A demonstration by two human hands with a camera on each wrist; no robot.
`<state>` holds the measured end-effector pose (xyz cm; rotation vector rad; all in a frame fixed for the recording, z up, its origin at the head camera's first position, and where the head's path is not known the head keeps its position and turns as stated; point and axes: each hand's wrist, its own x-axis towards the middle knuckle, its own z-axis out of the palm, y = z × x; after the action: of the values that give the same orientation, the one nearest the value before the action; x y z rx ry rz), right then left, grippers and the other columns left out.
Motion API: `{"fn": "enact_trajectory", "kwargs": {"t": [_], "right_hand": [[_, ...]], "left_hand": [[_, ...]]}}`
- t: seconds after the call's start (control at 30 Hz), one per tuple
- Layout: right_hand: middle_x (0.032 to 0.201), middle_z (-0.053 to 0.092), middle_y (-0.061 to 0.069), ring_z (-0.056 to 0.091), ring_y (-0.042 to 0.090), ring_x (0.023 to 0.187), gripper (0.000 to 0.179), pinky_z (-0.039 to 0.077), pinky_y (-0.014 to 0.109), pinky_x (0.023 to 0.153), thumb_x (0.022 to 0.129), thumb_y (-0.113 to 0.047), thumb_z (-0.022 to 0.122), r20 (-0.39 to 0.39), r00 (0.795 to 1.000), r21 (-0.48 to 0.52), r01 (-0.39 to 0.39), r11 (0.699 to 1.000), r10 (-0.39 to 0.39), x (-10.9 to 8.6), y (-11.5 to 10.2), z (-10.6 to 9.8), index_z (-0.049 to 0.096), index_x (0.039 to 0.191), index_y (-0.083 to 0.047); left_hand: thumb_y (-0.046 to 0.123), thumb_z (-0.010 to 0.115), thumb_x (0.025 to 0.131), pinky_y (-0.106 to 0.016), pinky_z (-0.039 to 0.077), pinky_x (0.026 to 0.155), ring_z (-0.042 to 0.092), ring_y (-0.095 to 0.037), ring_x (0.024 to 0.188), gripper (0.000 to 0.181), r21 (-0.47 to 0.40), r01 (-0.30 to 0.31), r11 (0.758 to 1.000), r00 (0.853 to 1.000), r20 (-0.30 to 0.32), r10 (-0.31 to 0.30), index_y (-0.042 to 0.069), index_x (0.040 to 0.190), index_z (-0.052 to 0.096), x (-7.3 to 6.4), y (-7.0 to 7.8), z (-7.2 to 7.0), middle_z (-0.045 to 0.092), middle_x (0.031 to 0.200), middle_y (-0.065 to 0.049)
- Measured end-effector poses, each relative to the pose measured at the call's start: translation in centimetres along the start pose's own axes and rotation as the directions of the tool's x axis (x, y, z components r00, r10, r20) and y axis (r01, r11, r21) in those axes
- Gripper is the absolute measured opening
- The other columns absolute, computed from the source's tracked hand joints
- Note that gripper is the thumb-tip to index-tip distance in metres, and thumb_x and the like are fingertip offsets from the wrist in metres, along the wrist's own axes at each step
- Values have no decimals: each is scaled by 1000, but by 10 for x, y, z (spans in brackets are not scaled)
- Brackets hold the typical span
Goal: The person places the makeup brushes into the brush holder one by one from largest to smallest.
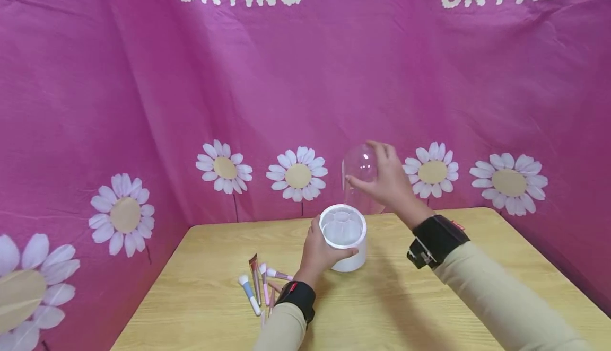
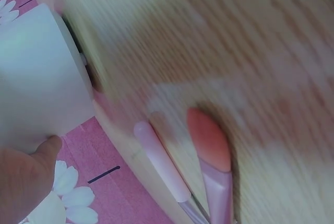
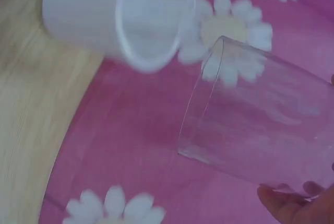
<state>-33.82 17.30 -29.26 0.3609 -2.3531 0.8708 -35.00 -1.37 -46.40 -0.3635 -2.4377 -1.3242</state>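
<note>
A white round makeup brush holder (image 1: 355,260) with clear inner compartments stands on the table. My left hand (image 1: 319,253) grips its near left side, thumb across the front; the left wrist view shows the thumb against the white wall (image 2: 44,88). Above and slightly behind the holder, my right hand (image 1: 389,178) holds a clear domed cover (image 1: 354,166) between thumb and fingers. In the right wrist view, the cover's open rim (image 3: 195,114) faces the holder (image 3: 83,18), with a gap between them. Part of the holder is hidden by my left hand.
Several makeup brushes lie loose left of the holder, among them a blue-handled brush (image 1: 250,295); my left wrist hides some. The left wrist view shows a brush with an orange-pink flat head (image 2: 211,140). A pink flowered cloth (image 1: 267,102) hangs behind the wooden table (image 1: 191,287).
</note>
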Motion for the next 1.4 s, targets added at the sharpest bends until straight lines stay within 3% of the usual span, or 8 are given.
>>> {"fn": "enact_trajectory", "kwargs": {"t": [0.1,0.2,0.33,0.5,0.77,1.03,1.23,1.4], "right_hand": [[147,36,30,50,48,125,91,48,63,96,80,-33,85,-62,998,-14,-33,999,32,-1,19,-15,36,151,-4],[141,38,33,53,48,113,90,51,62,90,79,-29,86,-60,998,-13,-28,1000,27,-15,42,-7,36,149,-2],[135,39,36,50,51,116,89,47,65,95,77,-27,88,26,999,-6,-33,999,33,-49,76,21,38,144,3],[140,31,39,40,56,128,91,37,68,105,80,-31,86,117,985,24,-129,991,126,-82,99,46,33,146,5],[142,30,36,44,58,122,92,44,71,94,79,-35,85,89,983,16,-160,987,158,-94,98,52,33,147,-1],[139,31,35,41,55,123,94,41,70,97,79,-29,86,51,982,39,-182,982,180,-96,102,29,30,147,2],[142,28,34,38,54,127,95,39,70,99,78,-29,87,19,967,28,-254,967,254,-98,108,10,30,149,-1],[148,24,33,36,53,130,96,40,71,96,79,-31,86,53,949,44,-313,949,311,-103,107,8,28,151,-3]], "left_hand": [[41,99,56,-47,50,99,59,-33,120,124,11,-19,1000,1000,-8,19,0,151,31,3,-1,-5,57,133,-18],[41,99,56,-47,50,100,58,-33,121,124,17,0,1000,1000,-25,1,2,152,30,2,-3,-17,55,136,-18],[38,100,56,-48,49,101,57,-34,121,124,15,27,1000,999,-32,-27,4,153,30,-3,-4,-28,54,137,-18],[36,99,57,-49,49,100,57,-34,120,122,-4,9,1000,1000,-18,-9,2,152,30,-9,1,-31,53,137,-18],[38,99,58,-49,47,102,55,-33,125,124,15,54,998,998,-16,-54,5,155,28,-19,9,-35,50,142,-16],[38,98,63,-48,43,108,47,-30,134,130,-30,91,995,994,57,-89,10,161,17,-9,26,-21,42,151,-15],[39,96,65,-53,35,115,30,-36,147,139,-39,114,993,988,111,-109,8,163,2,-5,46,-15,28,161,-21],[43,93,69,-58,34,114,24,-38,150,133,-13,203,979,959,203,-196,7,163,6,-13,51,-45,21,165,-20]]}}
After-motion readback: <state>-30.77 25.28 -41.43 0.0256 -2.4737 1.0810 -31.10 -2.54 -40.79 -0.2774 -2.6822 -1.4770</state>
